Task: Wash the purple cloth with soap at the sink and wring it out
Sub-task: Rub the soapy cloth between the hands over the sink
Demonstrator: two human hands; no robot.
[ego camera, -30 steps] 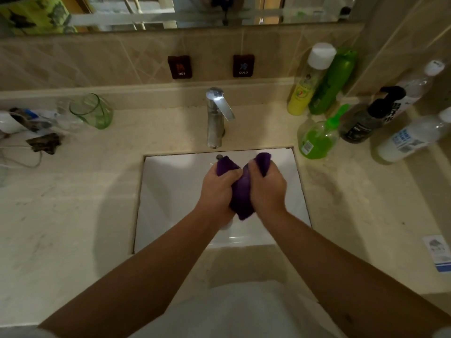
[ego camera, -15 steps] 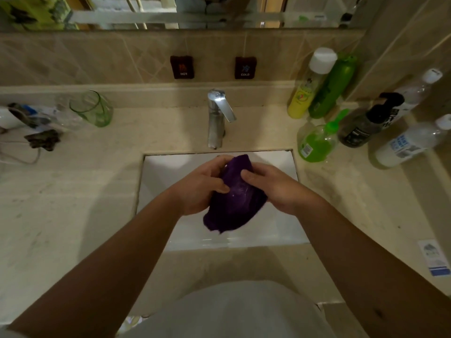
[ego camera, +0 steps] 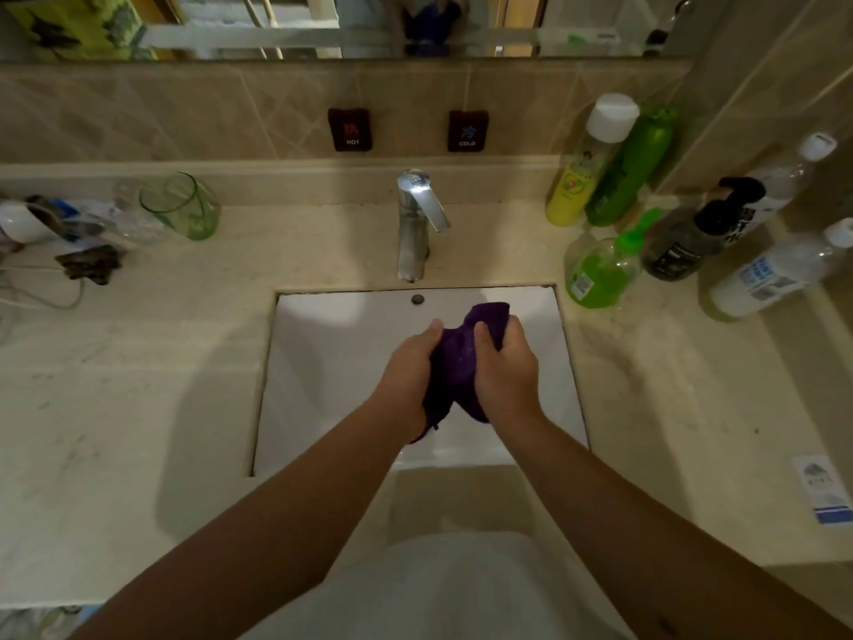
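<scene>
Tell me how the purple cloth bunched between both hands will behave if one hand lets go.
The purple cloth would likely flop: it folds between the left hand and right hand, with its tail hanging limp. Probably soaked, so heavy for its size. It may drip into the white sink basin.

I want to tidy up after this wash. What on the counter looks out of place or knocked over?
Two clear bottles with white caps lie tipped over at the counter's right end, while the other bottles stand. A small card sits near the front right edge. Nothing looks spilled.
</scene>
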